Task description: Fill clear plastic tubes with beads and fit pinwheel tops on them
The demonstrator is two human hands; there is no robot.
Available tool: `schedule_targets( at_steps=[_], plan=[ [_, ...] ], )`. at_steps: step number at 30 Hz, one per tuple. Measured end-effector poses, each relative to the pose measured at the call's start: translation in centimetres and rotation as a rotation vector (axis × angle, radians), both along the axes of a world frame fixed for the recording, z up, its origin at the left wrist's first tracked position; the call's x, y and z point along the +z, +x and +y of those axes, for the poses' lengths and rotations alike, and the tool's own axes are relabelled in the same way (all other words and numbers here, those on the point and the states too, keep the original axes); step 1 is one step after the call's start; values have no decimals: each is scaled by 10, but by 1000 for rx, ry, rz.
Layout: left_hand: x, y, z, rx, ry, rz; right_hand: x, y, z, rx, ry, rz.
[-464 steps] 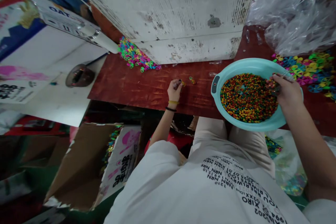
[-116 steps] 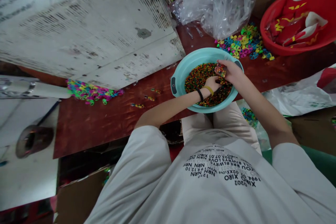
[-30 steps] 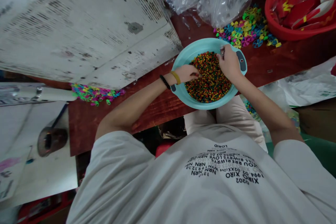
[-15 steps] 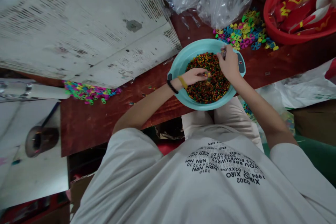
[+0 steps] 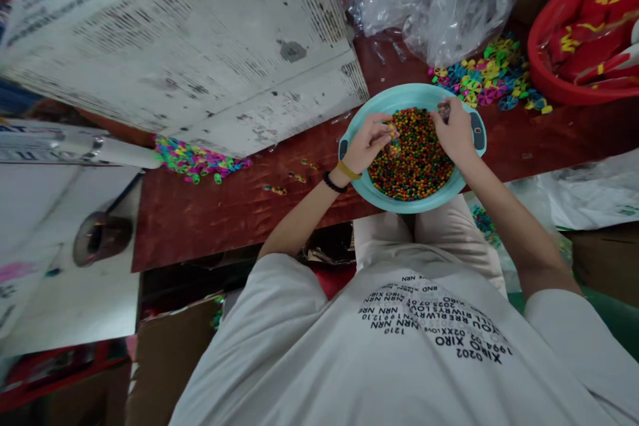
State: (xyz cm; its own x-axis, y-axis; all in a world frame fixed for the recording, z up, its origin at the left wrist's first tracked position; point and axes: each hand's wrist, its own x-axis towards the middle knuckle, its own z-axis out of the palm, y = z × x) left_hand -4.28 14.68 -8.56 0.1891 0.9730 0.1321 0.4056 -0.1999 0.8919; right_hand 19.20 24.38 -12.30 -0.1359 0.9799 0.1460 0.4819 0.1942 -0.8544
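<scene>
A light-blue basin [image 5: 355, 125] with grey handles holds a heap of small, round, candy-like balls [image 5: 412, 163] in red, orange, yellow and green. My left hand [image 5: 367, 145], with a yellow band and a black bracelet at the wrist, is over the basin's left part. Its fingers are closed on a small clear packet [image 5: 393, 136] with coloured balls in it. Over the right rim side, my right hand [image 5: 458, 132] is curled, its fingertips pinched around a small, see-through, darkish piece [image 5: 443, 108] whose kind I cannot make out.
Small filled packets [image 5: 275, 190] lie on the red-brown table [image 5: 200, 223] left of the basin. Colourful plastic pieces [image 5: 492, 76] are piled behind it, more [image 5: 194, 161] at left. A white box [image 5: 214, 46], clear plastic bags [image 5: 444, 0] and a red basin [image 5: 542, 73] stand around.
My left hand has lifted from the middle of the balls to the basin's upper left, fingers bent upward with the packet. My right hand stays near the right rim. The camera view has shifted.
</scene>
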Motion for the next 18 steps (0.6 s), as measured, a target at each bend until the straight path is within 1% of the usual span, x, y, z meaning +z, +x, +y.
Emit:
schedule_targets(
  at_steps=[2,3,4,6,8,11,13,14,16,18],
  plan=[
    [-6,5,6,-65,90,-43,0,0,1,-23,15,-24],
    [-7,9,7,-68,123,-52,1,0,2,-23,12,-28],
    [-7,12,7,-49,150,-55,2,0,2,-20,7,-31],
    [-4,18,0,33,204,-55,4,2,1,-11,3,-36],
    [4,19,-17,135,271,-45,6,4,-2,-8,18,-33],
    [17,5,-62,333,384,31,6,8,-4,-4,51,-18],
    [21,-14,-102,520,429,106,5,10,-4,18,56,-9],
    [19,-25,-124,622,437,139,5,11,-4,32,56,-4],
    [9,-51,-166,817,436,188,7,11,-4,58,62,-2],
    [-11,-77,-201,976,416,233,11,11,-5,59,67,-9]
  ],
)
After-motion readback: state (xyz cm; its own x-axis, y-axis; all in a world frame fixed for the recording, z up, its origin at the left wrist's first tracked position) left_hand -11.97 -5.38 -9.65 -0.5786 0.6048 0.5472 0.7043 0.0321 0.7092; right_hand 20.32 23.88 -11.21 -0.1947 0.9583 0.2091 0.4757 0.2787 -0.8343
